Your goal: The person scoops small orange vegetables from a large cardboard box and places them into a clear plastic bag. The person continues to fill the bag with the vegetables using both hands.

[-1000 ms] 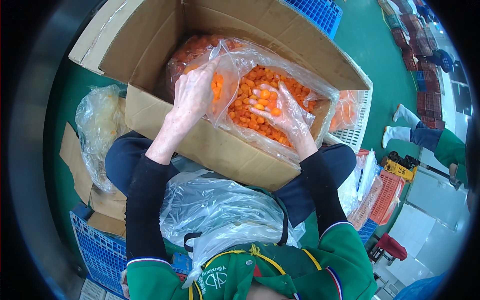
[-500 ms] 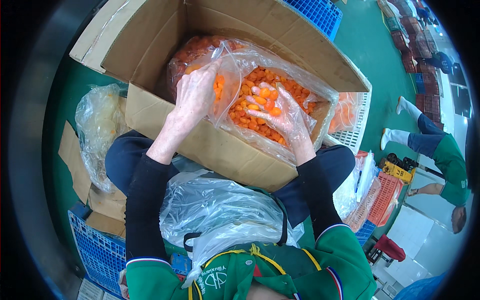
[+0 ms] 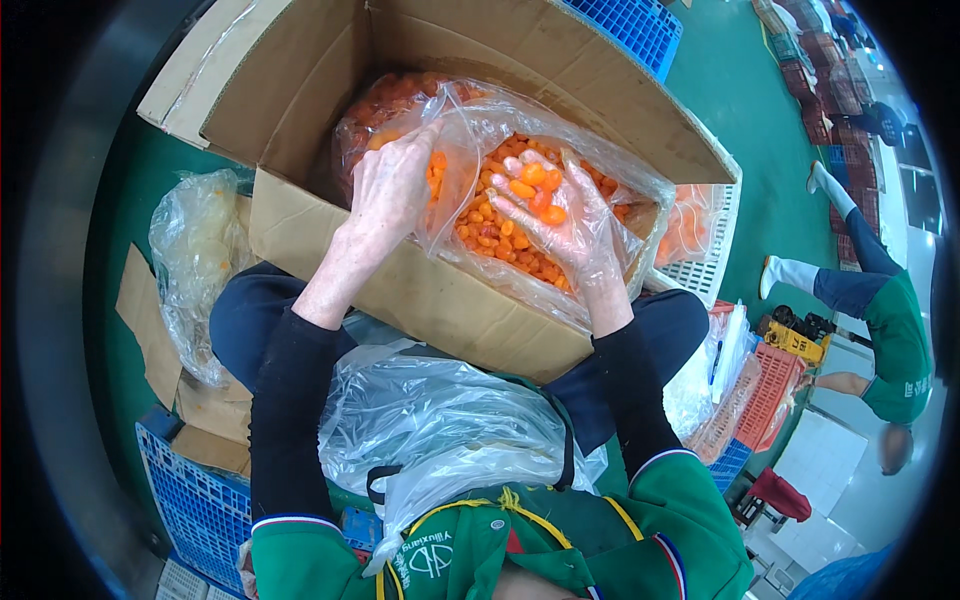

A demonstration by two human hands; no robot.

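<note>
My left hand (image 3: 390,188) is closed on the gathered edge of a clear plastic bag (image 3: 462,170) inside a large cardboard box (image 3: 425,310). The bag is full of small glossy orange fruits (image 3: 485,240). Over them my right hand (image 3: 578,238) is held palm up with its fingers apart, in what looks like a clear thin glove. Several orange fruits (image 3: 533,173) rest on its palm and fingers. A second bag with darker, reddish fruits (image 3: 395,97) lies at the far left of the box, partly hidden behind my left hand.
The box sits against my crossed legs. White basket (image 3: 712,250) with bagged orange fruits stands at its right. Crumpled clear plastic (image 3: 195,265), a cardboard flap (image 3: 145,325) and a blue crate (image 3: 195,490) lie left. Red crates (image 3: 775,385) and a person in green (image 3: 890,340) are right.
My right hand has shifted slightly right, and the fruits on it have moved a little and look fewer. My left hand stays on the bag edge. The person at the right has stepped.
</note>
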